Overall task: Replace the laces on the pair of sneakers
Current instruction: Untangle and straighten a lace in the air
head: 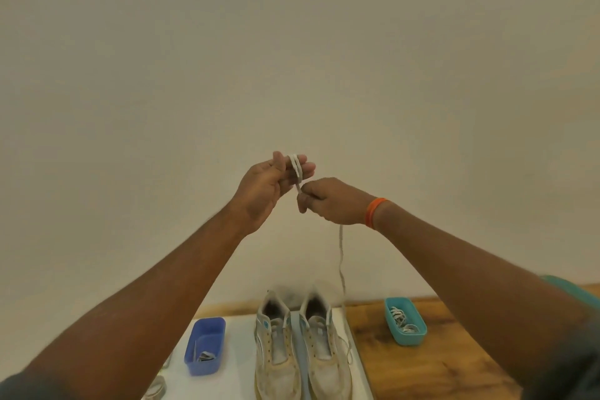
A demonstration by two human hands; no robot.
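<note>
Both arms are raised in front of the wall. A white lace (296,169) is wound in loops around the fingers of my left hand (271,187), with the thumb against it. My right hand (328,201), with an orange band on the wrist, pinches the same lace just below those loops. The rest of the lace (341,256) hangs straight down toward the table. Two worn white sneakers (302,344) stand side by side on a white mat (237,357), toes toward me. Their eyelets look unlaced.
A blue box (205,346) with a lace in it stands left of the sneakers. On the wooden table (422,367) to the right, a teal box (405,323) holds several laces. Another lace (156,388) lies at the mat's lower left.
</note>
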